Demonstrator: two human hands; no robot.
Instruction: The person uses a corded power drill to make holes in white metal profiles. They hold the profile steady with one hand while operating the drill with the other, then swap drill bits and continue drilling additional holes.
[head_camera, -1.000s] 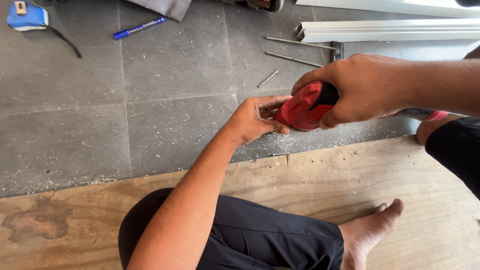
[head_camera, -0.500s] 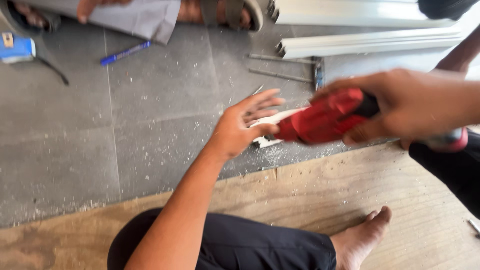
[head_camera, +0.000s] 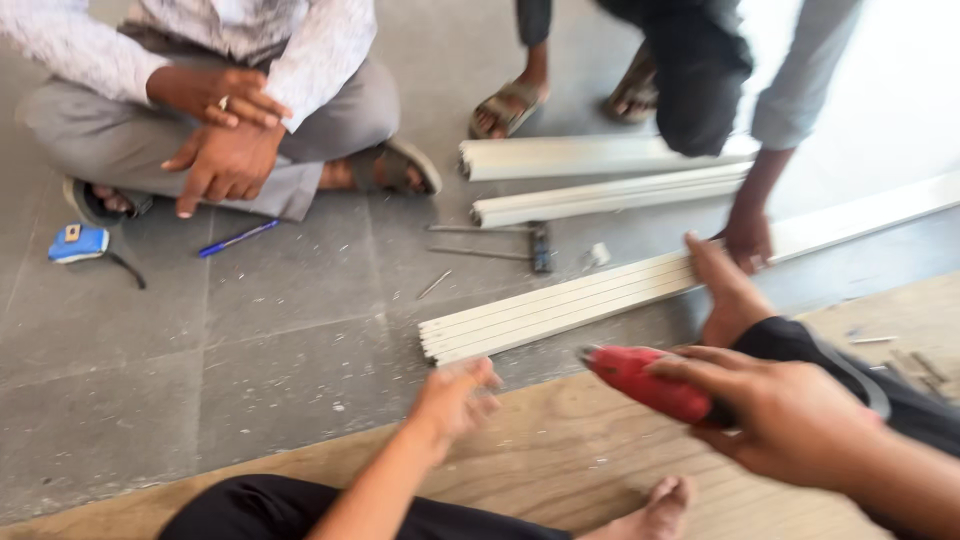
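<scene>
A long white ribbed profile (head_camera: 560, 305) lay slantwise on the grey stone tiles (head_camera: 280, 330), its near end just beyond the left hand (head_camera: 452, 398), whose fingers were loosely curled on nothing. The right hand (head_camera: 790, 415) was clamped round a red drill (head_camera: 650, 385), its nose pointing at that end. Another person's hand (head_camera: 728, 285) pressed on the profile farther along. Two more white profiles (head_camera: 600, 180), thin metal rods (head_camera: 480, 240), a blue pen (head_camera: 238, 239) and a blue tape measure (head_camera: 78, 243) lay beyond; a seated person's folded hands (head_camera: 220, 130) rested nearby. Pale plywood (head_camera: 560, 450) ran underneath
</scene>
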